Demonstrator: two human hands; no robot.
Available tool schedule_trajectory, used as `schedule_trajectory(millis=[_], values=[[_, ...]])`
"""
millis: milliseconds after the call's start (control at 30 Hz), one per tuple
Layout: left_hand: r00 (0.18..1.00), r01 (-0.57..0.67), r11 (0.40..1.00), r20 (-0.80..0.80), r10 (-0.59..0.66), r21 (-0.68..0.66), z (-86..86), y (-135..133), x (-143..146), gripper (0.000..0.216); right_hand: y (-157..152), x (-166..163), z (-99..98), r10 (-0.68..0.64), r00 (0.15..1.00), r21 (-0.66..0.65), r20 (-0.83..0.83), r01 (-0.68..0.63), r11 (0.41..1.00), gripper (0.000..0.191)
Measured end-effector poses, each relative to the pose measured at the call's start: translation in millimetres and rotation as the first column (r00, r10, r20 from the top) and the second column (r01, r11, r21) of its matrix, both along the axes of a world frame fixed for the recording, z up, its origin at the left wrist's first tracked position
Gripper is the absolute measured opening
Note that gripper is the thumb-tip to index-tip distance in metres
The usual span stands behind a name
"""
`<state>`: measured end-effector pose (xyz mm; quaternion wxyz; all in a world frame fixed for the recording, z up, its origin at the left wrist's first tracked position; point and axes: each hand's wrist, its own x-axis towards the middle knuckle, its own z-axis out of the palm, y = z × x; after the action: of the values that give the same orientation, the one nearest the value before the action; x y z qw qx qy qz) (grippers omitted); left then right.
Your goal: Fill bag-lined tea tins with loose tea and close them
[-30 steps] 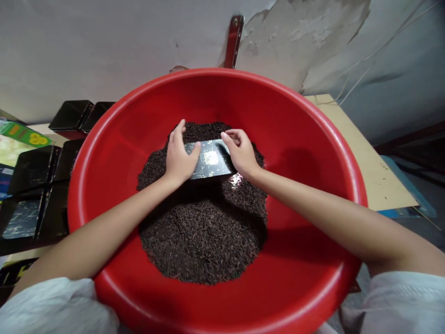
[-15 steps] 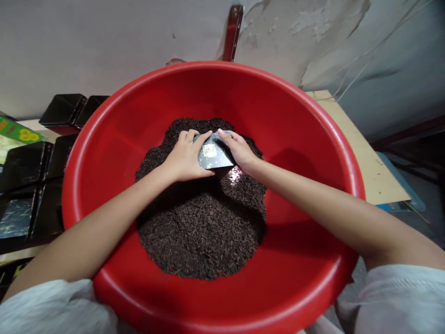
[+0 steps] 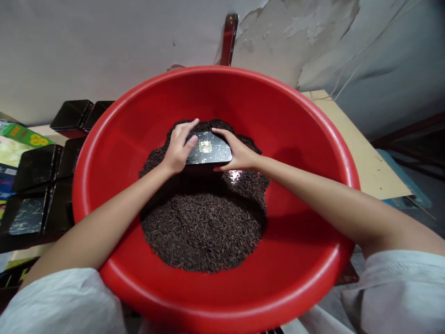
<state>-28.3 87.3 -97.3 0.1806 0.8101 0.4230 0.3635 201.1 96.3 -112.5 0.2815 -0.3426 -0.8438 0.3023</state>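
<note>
Taking the red plastic basin as my clock, with me at six, I have a dark rectangular tin just toward twelve from its centre, over a heap of dark, dry, tea-like leaf. The tin's top has a pale crackle pattern and a gold square emblem; whether its underside touches the heap I cannot tell.

My right hand wraps the tin's three-o'clock end, one finger along the far edge and the thumb at the near one, pinching it between them. My left hand is at the nine-o'clock end, loosely spread, thumb by the top and fingers reaching toward one; how much it bears I cannot tell. A pinkish glint lies on the leaf just beside my right thumb.

Outside the rim, black tins crowd nine to ten o'clock, near a green carton with yellow flowers. A tan board lies at two, and a reddish-brown strip leans on the wall at twelve.
</note>
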Motion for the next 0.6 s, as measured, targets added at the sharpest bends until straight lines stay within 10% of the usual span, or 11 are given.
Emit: schedule_trajectory(millis=[333, 600], values=[[0.941, -0.330, 0.926, 0.141, 0.307, 0.184, 29.7, 8, -16, 0.040, -3, -6, 24.2, -0.238, 0.957, -0.102, -0.165, 0.223, 0.969, 0.103], [0.981, -0.092, 0.971, -0.190, 0.050, -0.219, 79.8, -47, 39, 0.025, -29, 56, 91.4, -0.664, 0.633, -0.338, -0.397, 0.572, 0.748, 0.061]])
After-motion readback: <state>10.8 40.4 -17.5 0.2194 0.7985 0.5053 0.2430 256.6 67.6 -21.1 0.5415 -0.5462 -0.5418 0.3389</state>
